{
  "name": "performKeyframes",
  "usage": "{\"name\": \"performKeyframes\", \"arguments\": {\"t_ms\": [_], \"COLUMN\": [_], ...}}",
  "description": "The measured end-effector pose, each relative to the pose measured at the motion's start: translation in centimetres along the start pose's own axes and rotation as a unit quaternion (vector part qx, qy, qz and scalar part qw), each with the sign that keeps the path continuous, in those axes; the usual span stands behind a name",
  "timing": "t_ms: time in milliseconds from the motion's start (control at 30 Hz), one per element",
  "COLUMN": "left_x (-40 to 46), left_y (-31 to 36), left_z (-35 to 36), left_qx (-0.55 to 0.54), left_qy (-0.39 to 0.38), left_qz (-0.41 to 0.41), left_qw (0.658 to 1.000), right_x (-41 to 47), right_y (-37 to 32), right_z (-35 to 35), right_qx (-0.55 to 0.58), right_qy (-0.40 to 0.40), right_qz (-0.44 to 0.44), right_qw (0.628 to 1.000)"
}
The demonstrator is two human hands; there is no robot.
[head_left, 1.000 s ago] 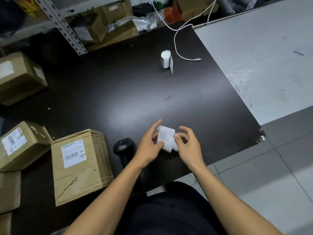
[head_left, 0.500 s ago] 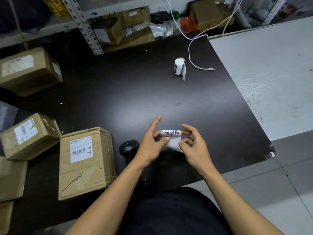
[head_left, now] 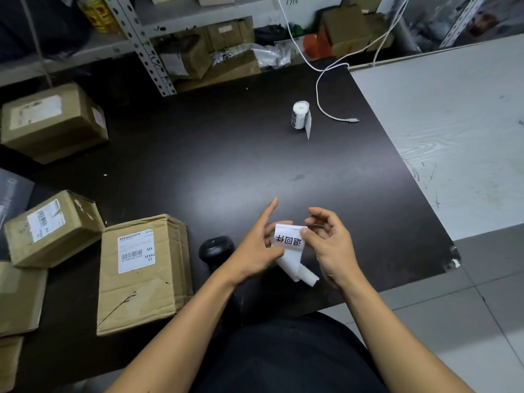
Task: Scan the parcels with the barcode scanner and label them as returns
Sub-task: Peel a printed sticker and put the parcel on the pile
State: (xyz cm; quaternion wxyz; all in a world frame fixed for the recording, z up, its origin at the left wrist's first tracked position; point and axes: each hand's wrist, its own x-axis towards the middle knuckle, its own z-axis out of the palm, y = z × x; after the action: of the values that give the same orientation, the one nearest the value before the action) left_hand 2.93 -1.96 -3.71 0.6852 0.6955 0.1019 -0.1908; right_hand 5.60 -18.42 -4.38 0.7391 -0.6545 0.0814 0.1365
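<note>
Over the near edge of the dark table [head_left: 226, 154], both hands hold a white return label [head_left: 289, 241] printed with black characters. My left hand [head_left: 256, 251] pinches its left side, index finger stretched out. My right hand [head_left: 329, 245] pinches its right edge with thumb and fingertip. A strip of white backing paper [head_left: 297, 269] hangs curled below the label. The black barcode scanner [head_left: 217, 249] lies on the table just left of my left wrist. A cardboard parcel [head_left: 141, 275] with a barcode sticker lies left of the scanner. The label roll [head_left: 300, 114] stands far back on the table.
More cardboard parcels lie at the left: one [head_left: 54, 228] beside the near parcel, one [head_left: 54, 120] further back, others at the left edge. A white cable [head_left: 326, 109] trails by the roll. Shelving with boxes [head_left: 198, 52] stands behind. A pale wooden table [head_left: 453, 131] adjoins on the right.
The label has been turned and unfolded so its printed side faces up, and the backing strip now hangs below it. Both hands stayed in nearly the same place.
</note>
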Motion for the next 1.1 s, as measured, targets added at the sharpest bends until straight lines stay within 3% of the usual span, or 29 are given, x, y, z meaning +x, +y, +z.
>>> {"name": "performKeyframes", "arguments": {"t_ms": [200, 467, 533, 667, 933, 1100], "left_x": [0.6, 0.5, 0.4, 0.3, 0.5, 0.2], "left_y": [0.1, 0.5, 0.7, 0.9, 1.4, 1.6], "left_z": [0.1, 0.1, 0.1, 0.6, 0.2, -0.2], "left_qx": [0.033, -0.018, -0.003, 0.009, 0.021, 0.106], "left_qy": [-0.005, 0.033, 0.039, 0.062, 0.044, 0.022], "left_qz": [-0.054, 0.007, 0.009, -0.007, -0.022, 0.008], "left_qw": [0.998, 0.999, 0.999, 0.998, 0.999, 0.994], "right_x": [0.4, 0.2, -0.4, -1.3, 0.0, 0.8], "right_y": [-0.4, -0.4, -0.4, 0.0, 0.6, 0.1], "right_z": [-0.3, -0.5, -0.1, 0.1, -0.2, -0.7], "right_qx": [-0.009, -0.088, -0.189, -0.337, -0.465, -0.509], "right_qy": [0.023, 0.041, 0.064, 0.054, -0.064, -0.110], "right_qz": [-0.032, -0.048, -0.090, -0.285, -0.287, -0.296], "right_qw": [0.999, 0.994, 0.976, 0.896, 0.835, 0.800]}}
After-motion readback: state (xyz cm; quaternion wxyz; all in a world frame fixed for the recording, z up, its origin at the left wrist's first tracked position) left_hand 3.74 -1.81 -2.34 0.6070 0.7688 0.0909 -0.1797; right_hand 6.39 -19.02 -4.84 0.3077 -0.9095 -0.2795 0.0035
